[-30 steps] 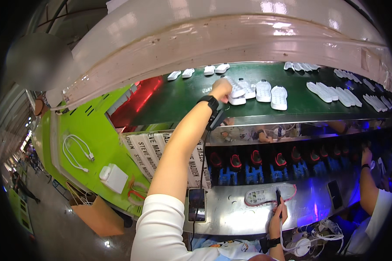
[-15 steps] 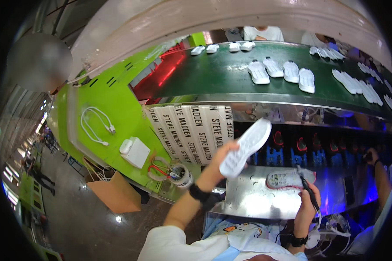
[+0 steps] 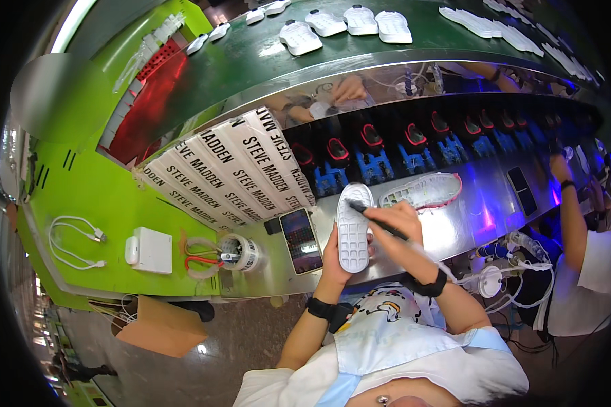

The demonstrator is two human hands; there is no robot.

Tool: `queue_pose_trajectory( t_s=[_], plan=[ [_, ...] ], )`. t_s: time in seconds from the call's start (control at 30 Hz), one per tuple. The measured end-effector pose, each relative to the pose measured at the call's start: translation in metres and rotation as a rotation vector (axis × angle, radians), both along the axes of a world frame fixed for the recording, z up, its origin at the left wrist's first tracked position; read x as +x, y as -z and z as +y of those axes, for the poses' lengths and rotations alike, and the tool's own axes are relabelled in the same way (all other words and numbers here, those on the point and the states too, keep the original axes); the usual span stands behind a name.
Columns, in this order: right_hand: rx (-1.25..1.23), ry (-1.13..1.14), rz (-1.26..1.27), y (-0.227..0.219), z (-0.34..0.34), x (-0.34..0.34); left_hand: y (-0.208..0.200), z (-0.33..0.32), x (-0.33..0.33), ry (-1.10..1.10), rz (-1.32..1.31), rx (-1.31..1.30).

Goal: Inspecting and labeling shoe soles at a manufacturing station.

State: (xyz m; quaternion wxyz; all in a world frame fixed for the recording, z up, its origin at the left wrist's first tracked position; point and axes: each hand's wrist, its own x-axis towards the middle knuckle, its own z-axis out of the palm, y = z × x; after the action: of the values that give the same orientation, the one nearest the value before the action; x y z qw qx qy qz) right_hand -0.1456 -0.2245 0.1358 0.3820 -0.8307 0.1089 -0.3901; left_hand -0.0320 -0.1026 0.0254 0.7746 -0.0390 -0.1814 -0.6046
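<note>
My left hand (image 3: 332, 263) grips a white shoe sole (image 3: 353, 239), held upright with its gridded side up. Between the fingers of my right hand (image 3: 402, 227) is a black pen-shaped tool (image 3: 389, 228), a pale cord trailing from its back end. The tool's dark tip reaches the sole's upper part; whether it touches, I cannot tell. Just beyond my right hand, a second sole with a pink-red edge (image 3: 424, 192) lies on the metal bench (image 3: 468, 227).
A phone (image 3: 301, 241) and a tool cup (image 3: 241, 252) stand left of my hands, beside a printed box (image 3: 224, 166). Shoes (image 3: 414, 134) line a rack behind the bench. Farther back, white soles (image 3: 361, 20) rest on a green conveyor (image 3: 237, 61). A co-worker's arm (image 3: 574, 217) is at right.
The white sole has come down and toward me. My right hand has lifted the tool from the pink-edged sole and brought it to the white one. The view has shifted.
</note>
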Motion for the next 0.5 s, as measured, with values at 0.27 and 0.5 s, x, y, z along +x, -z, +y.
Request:
queue_pose_trajectory(
  t_s=[0.27,0.5],
  plan=[
    [0.144,-0.274,0.157,-0.012,0.01,-0.008,-0.03,-0.005,0.004,-0.279,0.221,0.504],
    [0.225,-0.8,0.291,-0.019,-0.016,-0.009,-0.068,-0.018,0.023,0.027,-0.179,0.735]
  ],
)
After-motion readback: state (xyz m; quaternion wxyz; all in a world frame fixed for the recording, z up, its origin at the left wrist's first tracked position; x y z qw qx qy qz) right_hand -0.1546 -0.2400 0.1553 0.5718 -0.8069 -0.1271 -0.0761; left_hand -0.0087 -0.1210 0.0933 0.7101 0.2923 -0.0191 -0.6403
